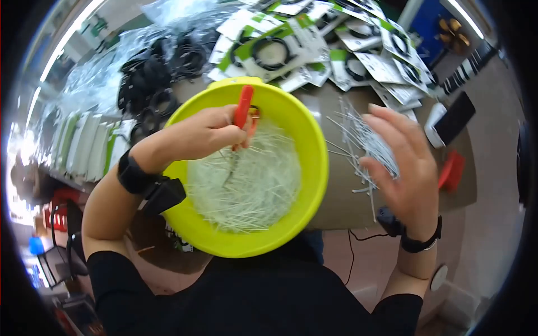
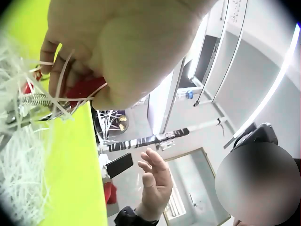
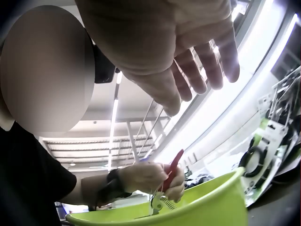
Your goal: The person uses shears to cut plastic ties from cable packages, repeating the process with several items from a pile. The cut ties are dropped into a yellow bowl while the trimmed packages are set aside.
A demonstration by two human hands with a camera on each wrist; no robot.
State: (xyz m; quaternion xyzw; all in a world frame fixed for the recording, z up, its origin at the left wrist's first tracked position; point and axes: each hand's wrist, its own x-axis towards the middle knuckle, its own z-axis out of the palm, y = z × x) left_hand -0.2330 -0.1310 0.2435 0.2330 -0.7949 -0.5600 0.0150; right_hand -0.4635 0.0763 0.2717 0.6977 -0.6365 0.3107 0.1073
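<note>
My left hand point(image 1: 210, 134) grips red-handled snips point(image 1: 244, 106) above a yellow-green basin point(image 1: 320, 162). In the left wrist view, a coil spring point(image 2: 36, 100) shows by the handle, and thin white strips cross the fingers. A tangled heap of white plastic strips point(image 1: 252, 190) lies in the basin; the snips' metal end points down at it. My right hand point(image 1: 406, 168) hovers with extended fingers, holding nothing, over a loose bundle of white cable ties point(image 1: 370, 140) on the table point(image 1: 347, 207), right of the basin.
Packaged black cables point(image 1: 272, 53) are piled behind the basin. Black cable coils point(image 1: 157, 78) and clear plastic bags point(image 1: 95, 73) lie at back left, above a row of packets point(image 1: 81, 145). On the right stand a phone point(image 1: 455, 119) and a red object point(image 1: 451, 172).
</note>
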